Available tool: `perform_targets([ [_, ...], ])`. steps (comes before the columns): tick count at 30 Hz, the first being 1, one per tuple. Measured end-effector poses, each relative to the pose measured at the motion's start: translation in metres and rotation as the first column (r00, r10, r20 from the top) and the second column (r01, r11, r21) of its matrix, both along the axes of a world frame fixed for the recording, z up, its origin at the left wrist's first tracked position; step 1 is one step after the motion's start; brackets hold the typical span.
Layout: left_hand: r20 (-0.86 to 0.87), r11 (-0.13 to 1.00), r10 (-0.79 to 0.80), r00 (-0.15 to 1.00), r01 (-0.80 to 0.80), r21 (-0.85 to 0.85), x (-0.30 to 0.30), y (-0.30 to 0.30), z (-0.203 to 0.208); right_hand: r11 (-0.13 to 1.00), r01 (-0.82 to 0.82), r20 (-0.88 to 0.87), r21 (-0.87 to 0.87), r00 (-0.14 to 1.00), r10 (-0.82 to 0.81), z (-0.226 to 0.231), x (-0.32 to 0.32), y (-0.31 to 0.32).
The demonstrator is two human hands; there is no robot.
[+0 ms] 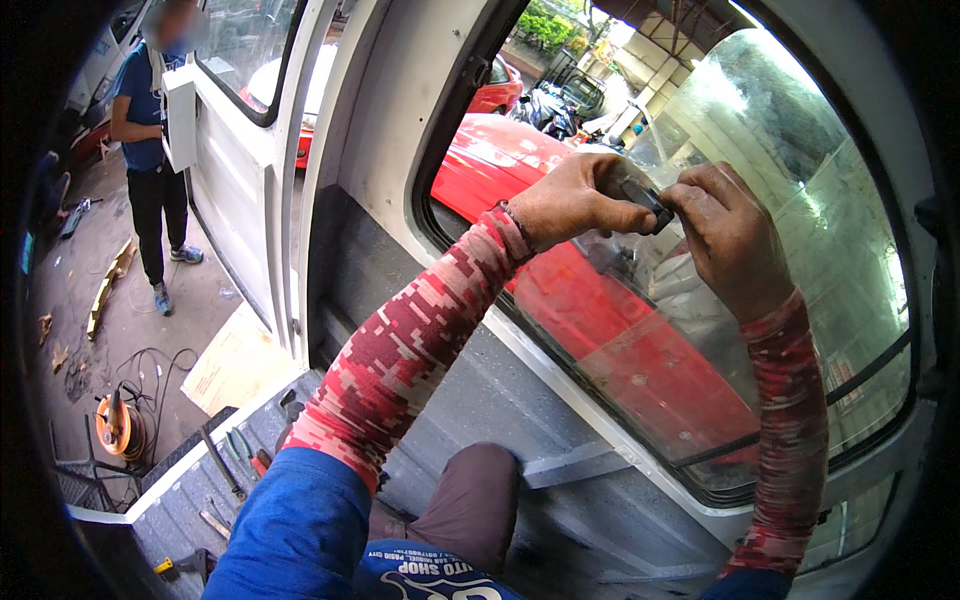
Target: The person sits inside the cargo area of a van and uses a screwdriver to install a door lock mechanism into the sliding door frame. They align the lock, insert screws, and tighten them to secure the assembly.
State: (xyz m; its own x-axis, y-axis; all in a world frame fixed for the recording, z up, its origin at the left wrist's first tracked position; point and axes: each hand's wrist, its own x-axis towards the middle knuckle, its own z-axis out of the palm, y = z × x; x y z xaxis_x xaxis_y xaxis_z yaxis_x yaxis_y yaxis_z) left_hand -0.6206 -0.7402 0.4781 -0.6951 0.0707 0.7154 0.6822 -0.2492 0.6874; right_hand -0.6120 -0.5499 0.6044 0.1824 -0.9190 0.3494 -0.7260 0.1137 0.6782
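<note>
In front of the vehicle's side window (820, 240), my left hand (575, 202) is closed around a small dark grey part (645, 195), thumb below and fingers above. My right hand (730, 235) pinches at the right end of the same part, its fingertips pressed together. What kind of part it is cannot be made out, since my fingers cover much of it. Both forearms are raised, in red patterned sleeves, with the glass just behind the hands.
Several hand tools, among them red-handled pliers (260, 463), lie on the grey ribbed floor (165, 520) at lower left. Beyond the doorway are an orange cable reel (120, 428), a wooden board (240, 360) and a standing person (150, 130). A red car (610, 330) shows through the window.
</note>
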Motion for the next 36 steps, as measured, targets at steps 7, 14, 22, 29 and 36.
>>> perform_targets([
  [7,-0.007,1.000,-0.010,1.000,0.010,-0.001,-0.001,-0.001,0.000,0.995,0.092,0.026,0.033,0.995,-0.093,0.008,0.004,-0.006],
  [14,-0.002,1.000,-0.014,1.000,0.014,0.000,-0.001,-0.001,0.000,0.992,0.103,0.103,0.068,0.989,-0.110,0.014,0.007,-0.008],
  [22,-0.007,1.000,-0.006,1.000,0.006,-0.006,-0.002,-0.002,0.000,0.992,0.102,0.036,0.072,0.994,-0.104,0.014,0.009,-0.008],
  [29,-0.001,0.999,0.028,1.000,-0.028,-0.036,-0.002,-0.002,0.000,0.991,0.095,0.052,0.089,0.994,-0.100,0.016,0.011,-0.007],
  [36,-0.017,1.000,0.001,1.000,-0.001,-0.024,0.000,-0.002,0.001,0.987,0.117,0.045,0.109,0.991,-0.122,0.020,0.009,-0.005],
])
